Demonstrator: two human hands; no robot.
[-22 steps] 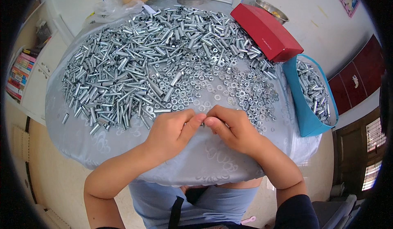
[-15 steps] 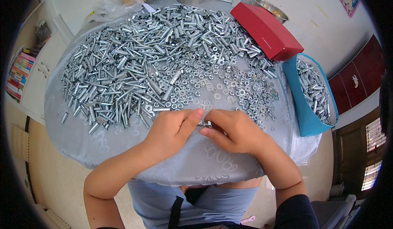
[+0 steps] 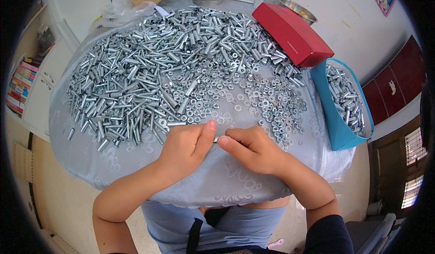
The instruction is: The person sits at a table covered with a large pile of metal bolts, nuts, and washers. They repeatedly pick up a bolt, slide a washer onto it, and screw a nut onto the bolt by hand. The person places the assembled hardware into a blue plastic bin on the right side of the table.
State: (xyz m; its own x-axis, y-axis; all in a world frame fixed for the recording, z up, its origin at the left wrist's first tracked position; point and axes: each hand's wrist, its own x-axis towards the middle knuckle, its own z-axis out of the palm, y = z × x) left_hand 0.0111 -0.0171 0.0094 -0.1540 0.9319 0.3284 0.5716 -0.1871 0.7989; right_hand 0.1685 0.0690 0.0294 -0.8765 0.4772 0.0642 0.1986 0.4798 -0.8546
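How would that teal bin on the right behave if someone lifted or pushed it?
The teal bin would probably feel heavy, being loaded with metal cylinders. Its thin, bowed walls look flexible, so they might sag. It stands near the edge of the cloth-covered table, so an outward push could perhaps tip it off.

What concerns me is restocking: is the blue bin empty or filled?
Not empty: the blue bin holds many silvery metal parts, visible through its open top; their depth cannot be told.
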